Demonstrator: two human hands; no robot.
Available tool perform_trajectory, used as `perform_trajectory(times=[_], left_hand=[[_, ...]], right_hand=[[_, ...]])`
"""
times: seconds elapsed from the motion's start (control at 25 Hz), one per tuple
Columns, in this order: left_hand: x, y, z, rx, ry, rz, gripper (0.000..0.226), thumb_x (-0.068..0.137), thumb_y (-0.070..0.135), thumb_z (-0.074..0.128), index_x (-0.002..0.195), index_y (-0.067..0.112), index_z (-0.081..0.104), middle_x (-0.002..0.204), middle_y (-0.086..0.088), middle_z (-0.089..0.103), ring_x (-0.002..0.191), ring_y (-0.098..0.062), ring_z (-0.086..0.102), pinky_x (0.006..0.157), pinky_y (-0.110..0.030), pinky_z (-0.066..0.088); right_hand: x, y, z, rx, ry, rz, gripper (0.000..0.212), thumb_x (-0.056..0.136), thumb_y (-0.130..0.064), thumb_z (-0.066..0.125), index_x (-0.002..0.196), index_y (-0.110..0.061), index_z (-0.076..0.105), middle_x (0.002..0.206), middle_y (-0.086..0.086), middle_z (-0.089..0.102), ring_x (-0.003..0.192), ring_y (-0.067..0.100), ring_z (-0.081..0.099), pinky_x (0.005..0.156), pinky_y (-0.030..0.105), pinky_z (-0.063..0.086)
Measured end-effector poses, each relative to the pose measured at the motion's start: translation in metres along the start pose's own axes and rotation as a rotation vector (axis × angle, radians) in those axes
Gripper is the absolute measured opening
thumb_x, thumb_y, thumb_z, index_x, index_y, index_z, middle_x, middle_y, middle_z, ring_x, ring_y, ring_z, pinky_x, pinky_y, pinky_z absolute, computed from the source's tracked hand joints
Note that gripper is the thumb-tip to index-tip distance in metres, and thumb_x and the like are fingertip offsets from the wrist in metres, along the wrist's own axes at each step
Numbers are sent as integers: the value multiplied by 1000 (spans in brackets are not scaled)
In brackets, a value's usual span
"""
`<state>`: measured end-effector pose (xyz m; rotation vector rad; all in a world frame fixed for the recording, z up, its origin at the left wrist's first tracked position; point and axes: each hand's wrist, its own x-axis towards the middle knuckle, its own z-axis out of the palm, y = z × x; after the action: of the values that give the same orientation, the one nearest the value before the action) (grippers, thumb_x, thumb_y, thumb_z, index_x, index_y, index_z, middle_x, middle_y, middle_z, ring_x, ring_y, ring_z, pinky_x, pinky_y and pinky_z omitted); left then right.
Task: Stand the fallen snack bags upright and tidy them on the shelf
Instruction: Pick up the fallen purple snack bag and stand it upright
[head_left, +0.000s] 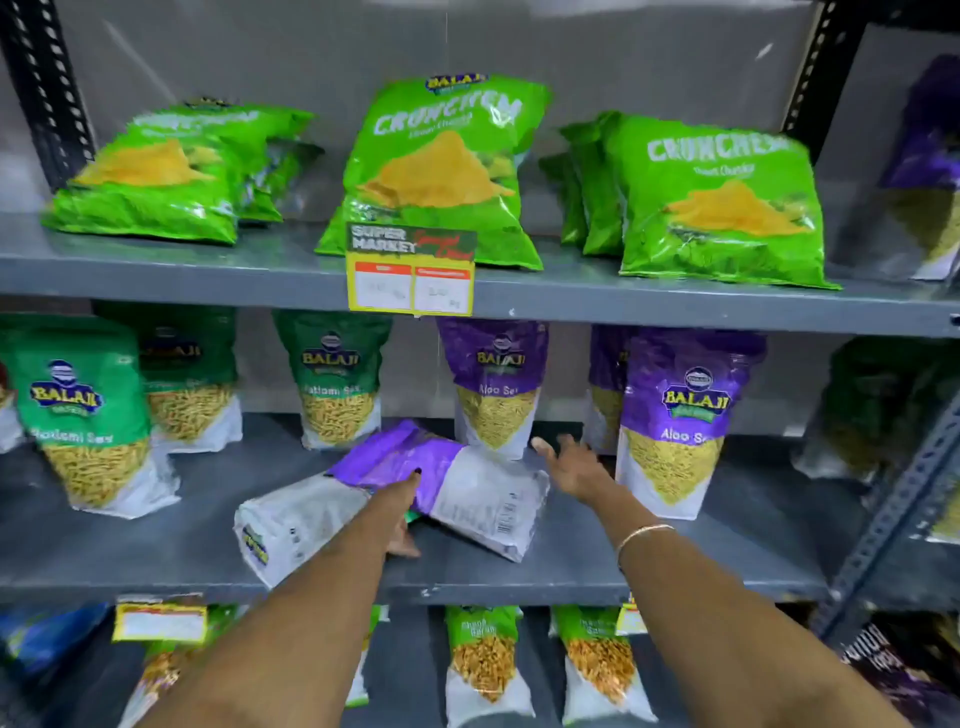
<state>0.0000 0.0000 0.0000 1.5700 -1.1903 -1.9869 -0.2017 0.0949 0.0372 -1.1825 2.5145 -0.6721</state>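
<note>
Left hand (402, 512) grips fallen purple bag (441, 480); right hand (569, 465) open beside it.

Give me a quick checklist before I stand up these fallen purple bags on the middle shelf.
1. Left hand on the fallen purple bag: ok, touching it.
2. Grip closed: cannot tell.
3. Right hand free: ok, open, holding nothing.
4. Second fallen bag reachable: ok, lying at the shelf front.
5. Gap to stand them in: ok, bare middle shelf in front of the upright Aloo Sev bag.
</note>
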Motion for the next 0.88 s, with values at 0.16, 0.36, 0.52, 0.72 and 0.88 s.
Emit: perform_trajectory(times=[0.16,0.36,0.52,0.72,0.88], left_hand=[[18,-1,31,-109,-44,21,41,91,46,42,101,9,59,123,-23,56,63,-22,66,83,-39,45],[30,0,40,-239,85,19,38,85,37,59,106,9,45,80,-14,55,83,-32,58,103,-52,38],[21,12,37,-277,61,50,37,83,41,60,97,9,48,80,-14,56,101,-32,57,93,-53,42],[6,46,39,-114,-15,201,27,87,43,53,97,18,54,87,-5,61,75,-20,56,87,-41,41],[-1,71,45,98,-66,401,62,77,45,66,127,11,52,126,-4,55,118,-25,54,98,-41,40]], right_hand=[[41,21,7,187,-316,-15,58,95,-45,35,133,-3,45,142,19,45,131,31,43,108,35,33],[67,29,24,321,-536,-56,35,81,-42,65,90,-7,63,83,0,71,72,5,64,64,7,52],[57,25,7,331,-589,-99,20,82,-31,67,78,-14,56,66,-7,57,61,5,50,50,16,42],[43,29,-4,359,-650,-78,12,81,-18,70,86,-17,59,71,-4,53,45,-3,49,41,15,37],[36,32,-4,448,-460,-81,28,72,-11,77,81,-16,51,78,-6,50,72,7,49,49,16,38]])
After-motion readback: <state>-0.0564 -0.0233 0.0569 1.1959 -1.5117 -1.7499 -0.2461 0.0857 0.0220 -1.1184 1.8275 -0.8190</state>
